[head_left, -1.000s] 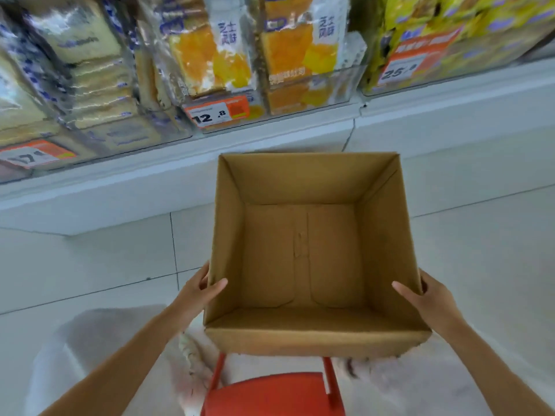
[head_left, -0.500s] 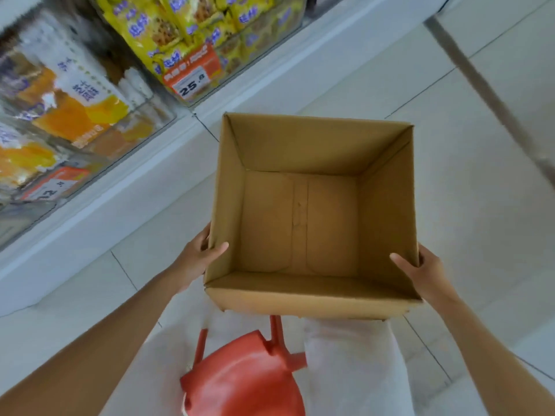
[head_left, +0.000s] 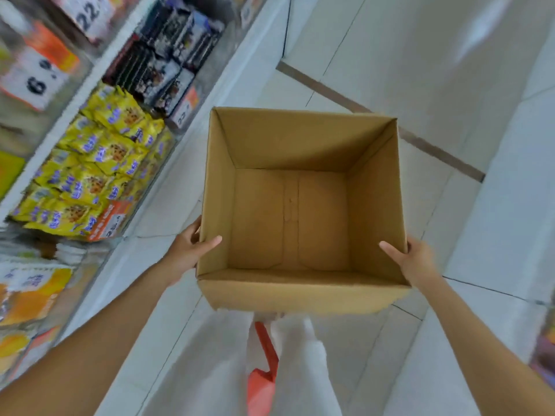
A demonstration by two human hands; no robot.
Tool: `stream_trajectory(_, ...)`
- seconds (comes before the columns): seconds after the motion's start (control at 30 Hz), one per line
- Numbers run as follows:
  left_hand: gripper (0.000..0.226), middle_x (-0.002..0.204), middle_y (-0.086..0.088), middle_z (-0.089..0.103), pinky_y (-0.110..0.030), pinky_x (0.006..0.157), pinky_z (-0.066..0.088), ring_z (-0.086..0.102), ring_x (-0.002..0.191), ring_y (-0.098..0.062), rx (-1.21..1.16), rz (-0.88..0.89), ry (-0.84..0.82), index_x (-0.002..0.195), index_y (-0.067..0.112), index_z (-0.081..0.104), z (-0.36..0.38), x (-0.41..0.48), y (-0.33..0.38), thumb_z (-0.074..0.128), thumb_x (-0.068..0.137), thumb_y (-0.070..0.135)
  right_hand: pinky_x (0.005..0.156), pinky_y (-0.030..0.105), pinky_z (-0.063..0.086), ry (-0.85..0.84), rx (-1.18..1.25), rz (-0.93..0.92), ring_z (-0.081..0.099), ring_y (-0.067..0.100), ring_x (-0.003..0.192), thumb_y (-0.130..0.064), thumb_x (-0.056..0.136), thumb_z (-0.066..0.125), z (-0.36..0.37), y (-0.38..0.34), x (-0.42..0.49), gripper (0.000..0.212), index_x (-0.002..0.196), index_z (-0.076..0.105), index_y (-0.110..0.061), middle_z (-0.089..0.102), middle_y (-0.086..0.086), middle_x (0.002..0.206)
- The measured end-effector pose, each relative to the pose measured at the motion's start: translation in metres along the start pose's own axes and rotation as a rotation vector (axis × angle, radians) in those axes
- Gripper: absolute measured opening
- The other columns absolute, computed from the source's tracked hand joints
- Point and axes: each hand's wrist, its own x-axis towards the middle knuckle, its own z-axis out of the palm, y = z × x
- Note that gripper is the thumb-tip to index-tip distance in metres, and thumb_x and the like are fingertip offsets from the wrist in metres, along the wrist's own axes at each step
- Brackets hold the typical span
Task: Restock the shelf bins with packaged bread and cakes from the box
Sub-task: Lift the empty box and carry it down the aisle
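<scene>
An open brown cardboard box (head_left: 300, 295) hangs in the air in front of me, and nothing lies inside it. My left hand (head_left: 187, 253) grips its left wall, thumb hooked over the rim and fingers on the outside. My right hand (head_left: 411, 259) grips the right wall the same way. Shelf bins run along the left: yellow snack packs (head_left: 90, 175) in one, dark packs (head_left: 159, 67) beyond them, orange and white bread packs (head_left: 27, 298) nearest me.
A red plastic stool (head_left: 264, 379) stands on the floor below the box, between my white-trousered legs (head_left: 303, 364). The white shelf base (head_left: 210, 115) runs diagonally at left. Pale floor tiles (head_left: 450, 85) with a brown strip stretch ahead and right.
I have turned right with the box in both hands. The shelf has swung from ahead of me to my left, and the aisle floor has come into view. My grip is unchanged.
</scene>
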Motion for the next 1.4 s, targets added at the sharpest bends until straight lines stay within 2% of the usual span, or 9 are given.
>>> stream_trajectory(0.1, 0.101, 0.145, 0.013, 0.05, -0.05, 0.102, 0.048, 0.053, 0.128, -0.016, 0.082, 0.051, -0.084, 0.147, 0.046, 0.033, 0.003, 0.016, 0.057, 0.081, 0.061, 0.066, 0.075, 0.035, 0.055, 0.05, 0.083, 0.055, 0.065, 0.021, 0.085, -0.043, 0.087, 0.067, -0.023, -0.005, 0.006, 0.027, 0.104, 0.061, -0.023, 0.068, -0.003, 0.09)
stream_trajectory(0.27, 0.11, 0.147, 0.013, 0.046, -0.05, 0.106, 0.045, 0.048, 0.133, -0.019, 0.198, 0.103, -0.147, 0.148, 0.046, 0.031, 0.037, 0.062, 0.158, 0.081, 0.053, 0.071, 0.064, 0.019, 0.043, 0.108, 0.197, 0.079, 0.062, 0.017, 0.089, -0.039, 0.09, 0.065, -0.076, -0.02, 0.035, 0.037, 0.122, 0.057, -0.024, 0.067, -0.001, 0.101)
stream_trajectory(0.43, 0.089, 0.146, 0.009, 0.049, -0.047, 0.108, 0.044, 0.049, 0.132, -0.018, 0.239, 0.11, -0.175, 0.15, 0.041, 0.033, 0.09, 0.125, 0.27, 0.079, 0.074, 0.05, 0.065, 0.024, 0.047, 0.116, 0.228, 0.12, 0.063, 0.019, 0.084, -0.036, 0.091, 0.065, -0.142, -0.043, 0.104, 0.027, 0.112, 0.059, -0.021, 0.067, 0.004, 0.097)
stream_trajectory(0.7, 0.084, 0.148, 0.006, 0.047, -0.05, 0.109, 0.042, 0.046, 0.135, -0.022, 0.28, 0.15, -0.192, 0.15, 0.043, 0.03, 0.165, 0.21, 0.456, 0.075, 0.08, 0.048, 0.084, 0.039, 0.054, 0.152, 0.258, 0.208, 0.064, 0.027, 0.094, -0.041, 0.088, 0.066, -0.267, -0.102, 0.225, 0.035, 0.115, 0.06, -0.019, 0.068, 0.006, 0.102)
stream_trajectory(0.87, 0.082, 0.146, 0.008, 0.046, -0.045, 0.11, 0.041, 0.046, 0.133, -0.021, 0.295, 0.16, -0.185, 0.152, 0.036, 0.028, 0.203, 0.277, 0.559, 0.073, 0.085, 0.042, 0.084, 0.039, 0.053, 0.169, 0.261, 0.207, 0.064, 0.025, 0.095, -0.041, 0.089, 0.066, -0.329, -0.141, 0.318, 0.037, 0.118, 0.062, -0.019, 0.068, 0.002, 0.101)
stream_trajectory(1.03, 0.081, 0.147, 0.007, 0.047, -0.046, 0.111, 0.04, 0.047, 0.133, -0.02, 0.319, 0.151, -0.209, 0.152, 0.033, 0.032, 0.233, 0.359, 0.671, 0.075, 0.083, 0.042, 0.081, 0.037, 0.053, 0.185, 0.256, 0.246, 0.064, 0.022, 0.089, -0.043, 0.089, 0.065, -0.387, -0.191, 0.416, 0.03, 0.107, 0.061, -0.02, 0.067, -0.002, 0.092)
stream_trajectory(1.23, 0.077, 0.146, 0.004, 0.049, -0.047, 0.111, 0.04, 0.046, 0.134, -0.019, 0.348, 0.161, -0.233, 0.151, 0.034, 0.034, 0.276, 0.43, 0.812, 0.074, 0.085, 0.038, 0.083, 0.035, 0.05, 0.189, 0.319, 0.267, 0.063, 0.024, 0.091, -0.036, 0.09, 0.066, -0.463, -0.247, 0.525, 0.037, 0.119, 0.061, -0.013, 0.066, 0.002, 0.097)
stream_trajectory(1.3, 0.081, 0.146, 0.005, 0.048, -0.048, 0.111, 0.04, 0.045, 0.135, -0.02, 0.365, 0.151, -0.238, 0.151, 0.035, 0.034, 0.293, 0.454, 0.859, 0.076, 0.082, 0.042, 0.082, 0.034, 0.05, 0.186, 0.326, 0.272, 0.06, 0.022, 0.085, -0.036, 0.091, 0.065, -0.491, -0.262, 0.565, 0.032, 0.113, 0.06, -0.014, 0.065, 0.004, 0.093)
stream_trajectory(1.4, 0.11, 0.146, 0.006, 0.05, -0.05, 0.11, 0.041, 0.047, 0.134, -0.02, 0.392, 0.148, -0.273, 0.149, 0.039, 0.035, 0.323, 0.5, 0.927, 0.082, 0.054, 0.068, 0.083, 0.037, 0.052, 0.188, 0.34, 0.272, 0.061, 0.023, 0.085, -0.036, 0.09, 0.065, -0.536, -0.279, 0.634, 0.027, 0.107, 0.06, -0.016, 0.066, 0.007, 0.095)
